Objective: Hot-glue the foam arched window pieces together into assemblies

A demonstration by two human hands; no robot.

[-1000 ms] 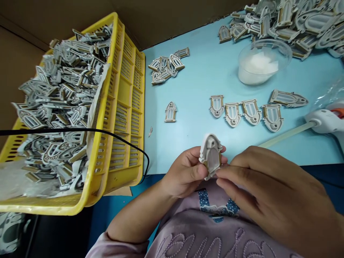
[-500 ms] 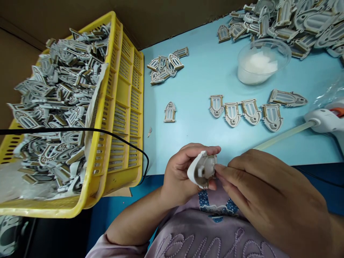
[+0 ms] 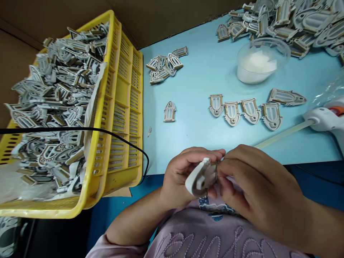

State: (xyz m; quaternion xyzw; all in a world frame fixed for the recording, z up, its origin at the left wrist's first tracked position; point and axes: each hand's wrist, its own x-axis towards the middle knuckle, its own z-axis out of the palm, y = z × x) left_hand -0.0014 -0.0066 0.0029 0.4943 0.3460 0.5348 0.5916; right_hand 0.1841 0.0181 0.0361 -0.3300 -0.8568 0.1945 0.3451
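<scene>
My left hand (image 3: pixel 178 177) is closed around a white hollow plastic window piece (image 3: pixel 197 179), held tilted above the table's front edge with its recessed side partly facing me. Against the piece's right edge, my right hand (image 3: pixel 258 190) has its thumb and fingers pinched together. Whatever lies between those fingertips is hidden. On the table beyond my hands, several arched window pieces (image 3: pixel 232 114) lie in a loose row. A single arched window piece (image 3: pixel 169 111) rests farther left.
At left stands a yellow crate (image 3: pixel 122 89) heaped with window pieces, a black cable (image 3: pixel 118 138) crossing it. A clear tub (image 3: pixel 243 70) with white material sits near a large pile (image 3: pixel 314 23). At right lies a white glue gun (image 3: pixel 322 120) with a glue stick (image 3: pixel 285 134); a small heap (image 3: pixel 163 68) lies beyond.
The held window piece has tilted and dropped slightly. My right hand has shifted a little up and left, its fingers drawing in closer around the piece's right edge.
</scene>
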